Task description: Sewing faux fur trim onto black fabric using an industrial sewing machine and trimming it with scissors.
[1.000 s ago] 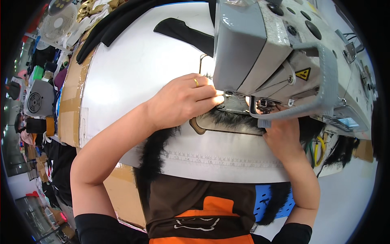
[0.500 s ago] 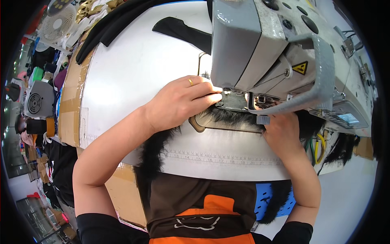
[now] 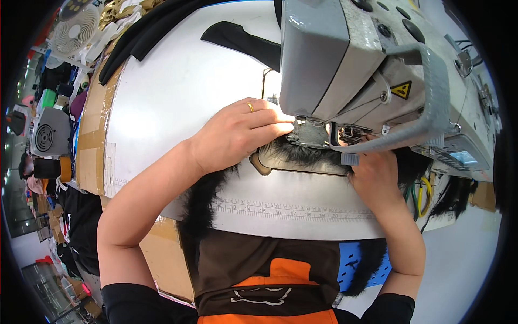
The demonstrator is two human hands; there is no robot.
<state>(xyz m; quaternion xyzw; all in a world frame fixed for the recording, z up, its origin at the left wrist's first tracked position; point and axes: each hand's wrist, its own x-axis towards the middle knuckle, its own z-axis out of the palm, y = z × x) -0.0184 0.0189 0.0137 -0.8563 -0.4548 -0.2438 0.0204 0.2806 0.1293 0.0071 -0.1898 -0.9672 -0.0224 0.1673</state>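
In the head view, a strip of black fur (image 3: pixel 307 155) lies on the white surface (image 3: pixel 162 108), by the low front part of a big grey sewing machine (image 3: pixel 315 54). It seems that the fur is being lined up and guided for sewing. For the next move, the strip would need to be held flat and fed gently, with the fingertips well clear of the needle area.

The left hand (image 3: pixel 232 135) is placed over the fur, left of the machine, with bent fingers and the tips pointed at the bright spot. Whether the fur is pinched there cannot be told. The right hand (image 3: pixel 375 175) is set at the other side, its fingertips partly hidden by the grey guard (image 3: pixel 431 97), so its grip cannot be told either.

The long way of the fur is laid from left to right, about in line with the near edge. Its left part is bent toward the body, below the left wrist, and is hung over that edge.
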